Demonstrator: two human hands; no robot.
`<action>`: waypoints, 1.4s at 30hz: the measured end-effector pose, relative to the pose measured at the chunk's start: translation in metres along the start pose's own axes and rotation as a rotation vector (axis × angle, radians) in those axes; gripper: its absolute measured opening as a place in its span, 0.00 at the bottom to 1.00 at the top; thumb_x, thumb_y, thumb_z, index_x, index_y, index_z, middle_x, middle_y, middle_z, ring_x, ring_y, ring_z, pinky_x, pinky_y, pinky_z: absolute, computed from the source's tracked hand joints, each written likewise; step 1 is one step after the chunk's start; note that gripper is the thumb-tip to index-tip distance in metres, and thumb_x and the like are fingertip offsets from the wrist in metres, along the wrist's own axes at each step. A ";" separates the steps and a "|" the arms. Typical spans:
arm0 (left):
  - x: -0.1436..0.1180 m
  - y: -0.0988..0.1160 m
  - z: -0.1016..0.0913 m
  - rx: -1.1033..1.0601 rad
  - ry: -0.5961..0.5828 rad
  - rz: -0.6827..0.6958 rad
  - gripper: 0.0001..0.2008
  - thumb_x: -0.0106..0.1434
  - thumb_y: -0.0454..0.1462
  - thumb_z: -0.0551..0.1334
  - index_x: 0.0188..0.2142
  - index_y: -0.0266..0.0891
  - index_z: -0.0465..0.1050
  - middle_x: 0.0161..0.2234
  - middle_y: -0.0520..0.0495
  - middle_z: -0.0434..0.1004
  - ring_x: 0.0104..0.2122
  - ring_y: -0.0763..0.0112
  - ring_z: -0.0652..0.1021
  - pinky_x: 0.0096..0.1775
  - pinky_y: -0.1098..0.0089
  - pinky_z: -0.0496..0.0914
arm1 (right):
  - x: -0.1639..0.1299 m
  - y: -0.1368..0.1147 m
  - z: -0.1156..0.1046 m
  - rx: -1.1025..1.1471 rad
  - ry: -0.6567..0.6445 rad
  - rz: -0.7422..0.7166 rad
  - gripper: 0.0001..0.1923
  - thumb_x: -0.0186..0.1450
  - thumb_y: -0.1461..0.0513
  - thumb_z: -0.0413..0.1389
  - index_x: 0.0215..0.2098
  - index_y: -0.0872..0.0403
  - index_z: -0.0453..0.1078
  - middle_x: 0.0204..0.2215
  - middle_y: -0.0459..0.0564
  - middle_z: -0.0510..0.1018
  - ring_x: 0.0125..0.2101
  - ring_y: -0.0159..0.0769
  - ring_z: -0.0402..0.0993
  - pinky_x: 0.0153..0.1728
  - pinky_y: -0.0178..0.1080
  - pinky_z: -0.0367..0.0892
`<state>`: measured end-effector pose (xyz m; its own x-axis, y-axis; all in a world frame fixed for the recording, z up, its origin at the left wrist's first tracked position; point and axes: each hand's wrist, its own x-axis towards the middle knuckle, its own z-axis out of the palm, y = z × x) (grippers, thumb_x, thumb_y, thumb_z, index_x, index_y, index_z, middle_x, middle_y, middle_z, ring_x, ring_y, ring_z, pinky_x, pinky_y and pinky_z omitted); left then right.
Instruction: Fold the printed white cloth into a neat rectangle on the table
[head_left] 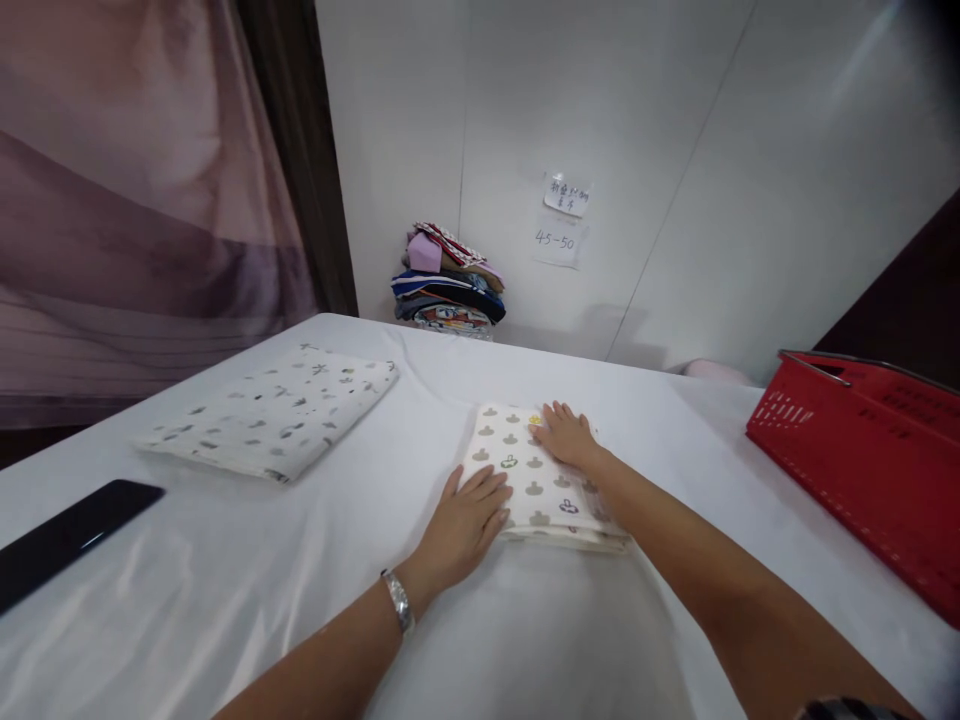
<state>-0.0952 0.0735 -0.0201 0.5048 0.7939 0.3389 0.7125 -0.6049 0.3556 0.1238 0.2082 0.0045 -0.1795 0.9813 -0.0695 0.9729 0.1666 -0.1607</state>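
Head view: small folded cloth (534, 478) with little shapes on it, flat near the middle of the white table (225, 600). Left hand (463, 525) flat on its near left edge, fingers spread, gripping nothing. Right hand (568, 435) flat on its far part, fingers open too. Bigger folded cloth (277, 418) toward the left edge. Black phone (64, 538) at the near left edge. Red basket (870, 450) at the right edge. Pile of clothes (448, 280) by the far corner.
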 end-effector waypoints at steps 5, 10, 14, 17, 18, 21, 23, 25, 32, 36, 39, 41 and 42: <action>0.000 -0.001 0.002 -0.007 0.022 0.015 0.19 0.68 0.41 0.45 0.56 0.48 0.62 0.57 0.49 0.65 0.60 0.63 0.60 0.60 0.50 0.47 | 0.001 -0.044 0.008 0.027 0.018 -0.263 0.37 0.65 0.43 0.33 0.66 0.53 0.39 0.66 0.50 0.39 0.64 0.40 0.30 0.60 0.49 0.28; 0.001 -0.004 0.003 -0.001 0.023 0.007 0.18 0.68 0.42 0.45 0.54 0.47 0.64 0.57 0.49 0.65 0.60 0.63 0.60 0.60 0.50 0.48 | 0.004 -0.049 0.017 0.052 -0.046 -0.276 0.38 0.64 0.41 0.32 0.66 0.52 0.40 0.66 0.49 0.39 0.64 0.41 0.30 0.60 0.50 0.29; 0.001 -0.005 0.003 -0.006 0.032 0.026 0.18 0.68 0.42 0.45 0.54 0.47 0.64 0.57 0.49 0.65 0.59 0.63 0.60 0.60 0.50 0.48 | 0.001 -0.046 0.009 0.089 -0.069 -0.286 0.36 0.65 0.43 0.34 0.66 0.53 0.42 0.66 0.50 0.40 0.64 0.41 0.32 0.60 0.50 0.31; 0.001 -0.005 0.002 -0.007 0.023 0.025 0.18 0.68 0.42 0.45 0.54 0.48 0.65 0.57 0.50 0.65 0.59 0.63 0.60 0.59 0.50 0.48 | -0.008 -0.033 0.003 0.094 -0.088 -0.293 0.34 0.66 0.44 0.36 0.65 0.51 0.46 0.66 0.51 0.42 0.64 0.42 0.34 0.60 0.51 0.33; 0.000 -0.005 0.001 -0.009 0.021 0.023 0.18 0.68 0.42 0.45 0.54 0.48 0.65 0.57 0.50 0.65 0.59 0.64 0.60 0.59 0.50 0.48 | -0.012 -0.024 0.002 0.084 -0.080 -0.279 0.33 0.66 0.45 0.37 0.64 0.51 0.47 0.65 0.51 0.43 0.64 0.42 0.35 0.60 0.51 0.33; 0.000 -0.006 0.001 -0.019 0.031 0.024 0.18 0.69 0.42 0.45 0.53 0.48 0.65 0.57 0.51 0.65 0.59 0.64 0.60 0.59 0.50 0.49 | -0.028 0.017 0.002 0.060 -0.010 -0.157 0.28 0.66 0.48 0.42 0.62 0.48 0.52 0.65 0.50 0.46 0.64 0.41 0.37 0.60 0.53 0.32; 0.000 -0.006 0.002 -0.031 0.047 0.030 0.18 0.68 0.42 0.45 0.54 0.49 0.65 0.57 0.51 0.65 0.59 0.64 0.60 0.59 0.50 0.49 | -0.040 0.049 0.001 0.140 0.055 0.005 0.25 0.65 0.50 0.46 0.60 0.45 0.56 0.64 0.47 0.50 0.64 0.41 0.39 0.60 0.53 0.33; 0.000 -0.007 0.003 -0.043 0.062 0.034 0.18 0.68 0.42 0.46 0.53 0.49 0.65 0.56 0.51 0.66 0.59 0.64 0.60 0.59 0.50 0.48 | -0.052 0.077 -0.001 0.253 0.133 0.183 0.24 0.65 0.52 0.48 0.58 0.45 0.59 0.63 0.47 0.54 0.63 0.42 0.42 0.60 0.54 0.35; 0.003 -0.007 0.008 -0.056 0.072 0.005 0.18 0.68 0.43 0.46 0.52 0.48 0.66 0.56 0.50 0.66 0.59 0.62 0.61 0.59 0.48 0.47 | -0.095 0.098 -0.002 0.454 0.323 0.336 0.28 0.68 0.51 0.37 0.59 0.57 0.59 0.58 0.53 0.64 0.57 0.37 0.60 0.54 0.40 0.57; 0.005 -0.007 0.008 -0.062 0.117 -0.024 0.17 0.67 0.44 0.47 0.50 0.47 0.68 0.57 0.50 0.65 0.60 0.61 0.59 0.59 0.49 0.50 | -0.122 0.075 0.009 0.531 0.382 0.318 0.25 0.65 0.52 0.44 0.54 0.56 0.65 0.53 0.52 0.70 0.52 0.37 0.66 0.51 0.38 0.61; 0.007 -0.007 0.006 -0.082 0.201 -0.093 0.18 0.66 0.45 0.49 0.49 0.43 0.69 0.57 0.46 0.64 0.59 0.62 0.60 0.58 0.53 0.55 | -0.141 0.063 0.017 0.594 0.483 0.281 0.22 0.63 0.53 0.45 0.50 0.55 0.68 0.48 0.53 0.73 0.46 0.39 0.69 0.46 0.40 0.65; 0.006 -0.007 0.004 -0.099 0.253 -0.119 0.18 0.65 0.46 0.51 0.49 0.42 0.70 0.57 0.45 0.64 0.59 0.62 0.60 0.57 0.55 0.58 | -0.152 0.058 0.022 0.597 0.550 0.197 0.20 0.63 0.53 0.45 0.47 0.53 0.69 0.46 0.52 0.74 0.46 0.39 0.69 0.44 0.40 0.66; 0.006 -0.006 0.003 -0.104 0.268 -0.112 0.18 0.65 0.46 0.51 0.49 0.42 0.70 0.57 0.46 0.64 0.59 0.62 0.60 0.57 0.55 0.58 | -0.157 0.055 0.024 0.584 0.572 0.150 0.19 0.64 0.53 0.44 0.45 0.53 0.70 0.46 0.52 0.73 0.46 0.39 0.68 0.44 0.40 0.65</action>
<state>-0.0953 0.0817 -0.0227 0.2696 0.8197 0.5053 0.6958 -0.5286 0.4863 0.2023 0.0607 -0.0168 0.2015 0.9127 0.3554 0.7199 0.1080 -0.6856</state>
